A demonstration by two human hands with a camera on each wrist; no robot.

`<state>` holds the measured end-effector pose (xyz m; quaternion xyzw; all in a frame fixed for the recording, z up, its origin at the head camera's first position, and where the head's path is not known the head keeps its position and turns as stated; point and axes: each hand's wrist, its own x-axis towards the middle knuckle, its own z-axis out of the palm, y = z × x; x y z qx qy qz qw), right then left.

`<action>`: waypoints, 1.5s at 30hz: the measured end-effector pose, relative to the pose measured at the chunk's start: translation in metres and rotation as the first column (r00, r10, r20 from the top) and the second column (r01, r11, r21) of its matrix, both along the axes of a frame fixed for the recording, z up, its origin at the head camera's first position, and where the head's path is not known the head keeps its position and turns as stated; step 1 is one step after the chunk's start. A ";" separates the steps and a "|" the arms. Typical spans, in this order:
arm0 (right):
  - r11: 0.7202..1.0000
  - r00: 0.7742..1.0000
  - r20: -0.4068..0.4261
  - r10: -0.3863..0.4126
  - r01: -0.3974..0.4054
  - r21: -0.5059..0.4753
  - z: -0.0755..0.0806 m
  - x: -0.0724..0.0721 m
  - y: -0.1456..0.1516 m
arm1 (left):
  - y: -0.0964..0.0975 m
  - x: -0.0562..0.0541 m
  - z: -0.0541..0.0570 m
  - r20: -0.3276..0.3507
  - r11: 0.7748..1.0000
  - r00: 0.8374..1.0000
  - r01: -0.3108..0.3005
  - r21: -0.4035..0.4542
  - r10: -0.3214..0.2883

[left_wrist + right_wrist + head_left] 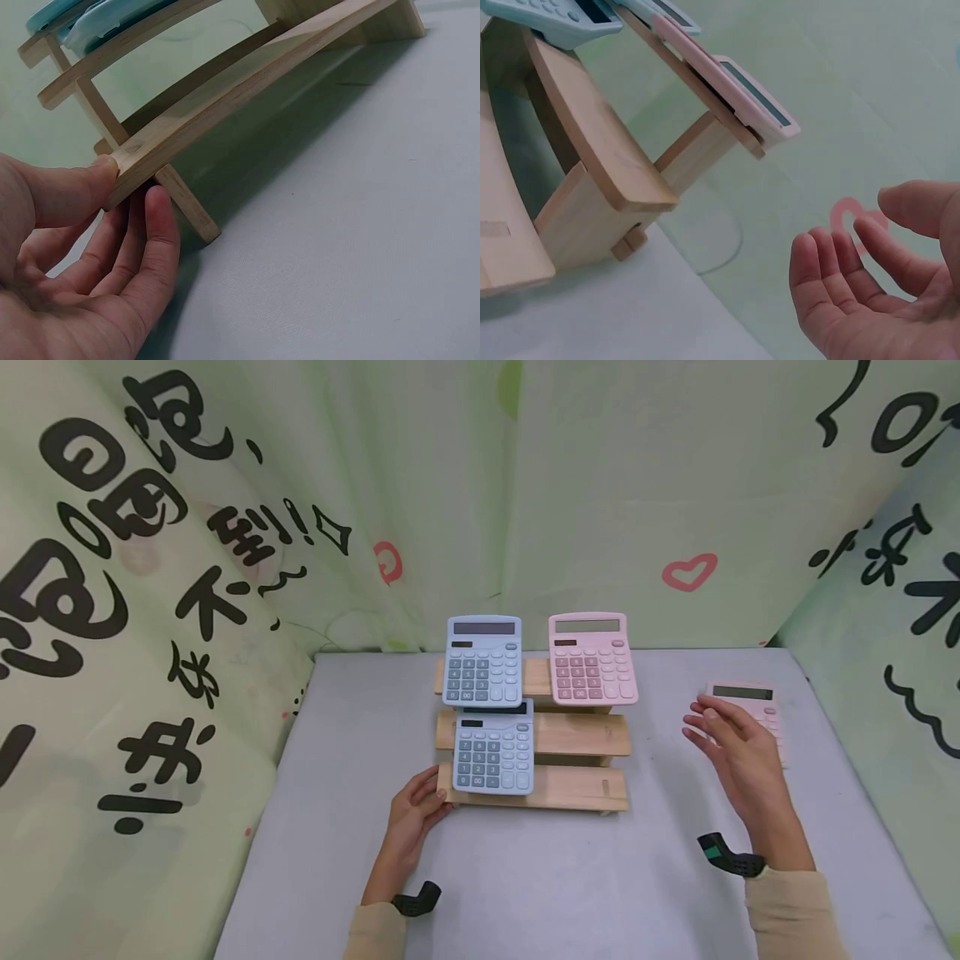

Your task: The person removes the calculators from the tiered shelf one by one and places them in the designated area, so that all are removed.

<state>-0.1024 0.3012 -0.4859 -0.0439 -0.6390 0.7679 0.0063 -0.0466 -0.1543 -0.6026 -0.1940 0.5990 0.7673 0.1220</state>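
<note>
A tiered wooden stand (577, 789) rises in steps on the table. My left hand (412, 818) grips the left end of its lowest slat; in the left wrist view the thumb (71, 193) lies on the slat and the fingers are curled beneath. Blue calculators lean on the stand, one on the top tier (482, 662) and one lower (492, 750). A pink calculator (592, 660) leans at the top right. Another pink calculator (750, 697) lies on the table at the right, partly hidden by my right hand (738, 752), which holds nothing, its fingers loosely bent.
A pale table (570, 885) carries everything. Light green curtains with black lettering and a pink heart (690, 572) hang behind and on both sides. Each wrist wears a black band, one of them (731, 857) on the right.
</note>
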 end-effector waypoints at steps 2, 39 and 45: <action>0.999 1.000 0.001 -0.011 0.012 -0.031 0.001 0.000 -0.004 | 0.000 -0.001 0.001 0.010 1.000 1.000 -0.003 0.001 0.003; 0.999 0.994 0.103 -0.041 0.041 -0.004 -0.004 -0.019 -0.065 | 0.000 0.002 0.002 -0.011 1.000 1.000 0.009 -0.005 -0.009; 0.999 0.992 0.125 -0.035 0.038 -0.027 -0.006 -0.022 -0.071 | 0.000 0.002 0.001 -0.011 1.000 1.000 0.014 -0.005 -0.014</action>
